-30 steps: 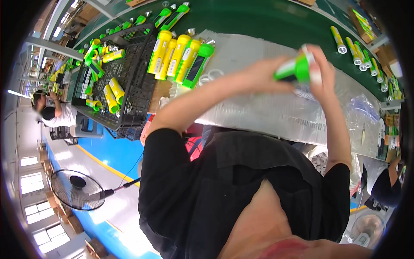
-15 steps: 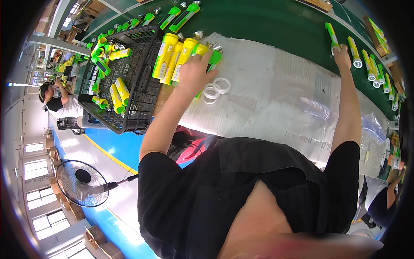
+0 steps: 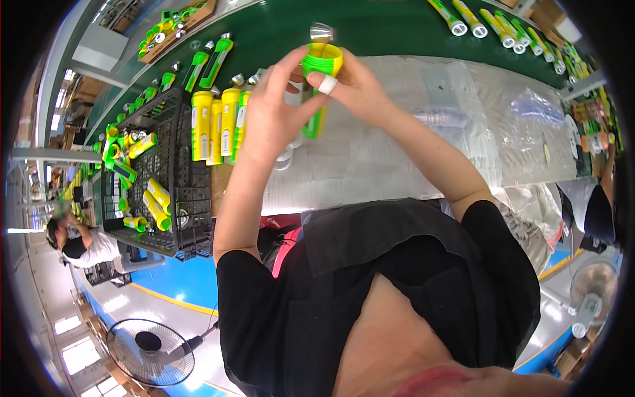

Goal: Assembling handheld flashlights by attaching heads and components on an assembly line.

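A green and yellow flashlight body point(image 3: 315, 122) is held upright between my two hands above the work surface, its wide open head facing up. My left hand point(image 3: 270, 109) grips it from the left, fingers at the rim. From the right, my right hand point(image 3: 360, 89) closes around the head; a white band wraps its thumb. A shiny reflector point(image 3: 322, 32) sits just beyond the open head, with what looks like a thin wire between them. White rings point(image 3: 284, 159) lie beside my left wrist, partly hidden by it. Several yellow flashlight bodies point(image 3: 201, 126) stand left of that hand.
A black crate point(image 3: 192, 188) with flashlight parts stands at the left. Flashlights with reflectors point(image 3: 217, 61) lie on the green belt point(image 3: 390, 30), and finished-looking flashlights point(image 3: 471, 18) lie far right. Clear plastic point(image 3: 542, 122) covers the right of the table. A fan point(image 3: 151, 351) stands lower left.
My right hand has left the flashlight at the far right and come to the middle. My left hand has lifted a flashlight from the left group; both hands now hold it. The view has turned.
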Motion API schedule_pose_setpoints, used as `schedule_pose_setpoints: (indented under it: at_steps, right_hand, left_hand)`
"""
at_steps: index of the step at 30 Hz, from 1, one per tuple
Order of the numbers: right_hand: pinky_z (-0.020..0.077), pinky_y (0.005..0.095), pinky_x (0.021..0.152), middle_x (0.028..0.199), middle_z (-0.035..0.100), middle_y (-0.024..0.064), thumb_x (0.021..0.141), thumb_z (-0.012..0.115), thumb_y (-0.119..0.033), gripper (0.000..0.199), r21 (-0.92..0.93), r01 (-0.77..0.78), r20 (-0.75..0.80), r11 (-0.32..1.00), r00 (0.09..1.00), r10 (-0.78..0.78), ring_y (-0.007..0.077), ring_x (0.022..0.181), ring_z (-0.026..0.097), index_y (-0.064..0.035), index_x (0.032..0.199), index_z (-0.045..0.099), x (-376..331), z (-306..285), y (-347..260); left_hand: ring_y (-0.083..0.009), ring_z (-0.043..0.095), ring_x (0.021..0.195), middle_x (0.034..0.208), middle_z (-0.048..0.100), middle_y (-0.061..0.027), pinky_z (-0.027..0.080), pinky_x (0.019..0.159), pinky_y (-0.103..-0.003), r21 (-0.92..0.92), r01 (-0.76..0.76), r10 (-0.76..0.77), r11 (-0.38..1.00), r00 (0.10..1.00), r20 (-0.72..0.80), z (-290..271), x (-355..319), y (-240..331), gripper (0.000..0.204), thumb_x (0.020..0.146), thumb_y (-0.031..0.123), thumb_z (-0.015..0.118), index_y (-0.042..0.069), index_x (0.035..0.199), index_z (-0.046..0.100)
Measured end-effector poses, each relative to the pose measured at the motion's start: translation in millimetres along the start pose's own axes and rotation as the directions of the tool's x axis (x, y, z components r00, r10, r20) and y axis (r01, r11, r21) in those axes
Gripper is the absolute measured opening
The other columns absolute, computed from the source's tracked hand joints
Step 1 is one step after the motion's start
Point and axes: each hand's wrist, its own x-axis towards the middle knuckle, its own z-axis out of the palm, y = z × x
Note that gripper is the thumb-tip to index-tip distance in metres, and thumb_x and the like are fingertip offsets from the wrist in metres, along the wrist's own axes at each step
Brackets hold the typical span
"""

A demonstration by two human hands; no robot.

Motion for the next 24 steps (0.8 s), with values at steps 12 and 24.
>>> schedule_pose_setpoints:
  at_steps: [12,24]
  right_hand:
    - [0.0497,0.0318,0.071,0.092,0.059,0.0083,0.09,0.064,-0.044,0.054,-0.083,-0.214,-0.007,0.973,0.977,0.214,0.0179,0.076,0.06,-0.0026,0.122,0.049,-109.8,-20.3,-46.2]
    - [0.0513,0.0289,0.071,0.101,0.059,0.0095,0.097,0.058,-0.038,0.047,0.179,-0.307,-0.107,0.935,0.938,0.329,0.0164,0.08,0.063,-0.0012,0.123,0.047,-140.6,-28.8,-50.4]
  left_hand:
    - [-0.017,0.062,0.081,0.105,0.066,-0.0121,0.052,0.07,-0.027,-0.813,0.559,-0.409,0.164,0.788,0.46,86.1,-2.3,49.0,0.047,0.101,0.043,0.047,0.005,0.127,0.054]
    - [-0.032,0.06,0.113,0.111,0.068,-0.0071,0.045,0.092,-0.041,-0.571,-0.236,0.412,0.787,0.889,0.2,89.8,-15.8,54.0,0.035,0.097,0.035,0.051,0.009,0.115,0.065]
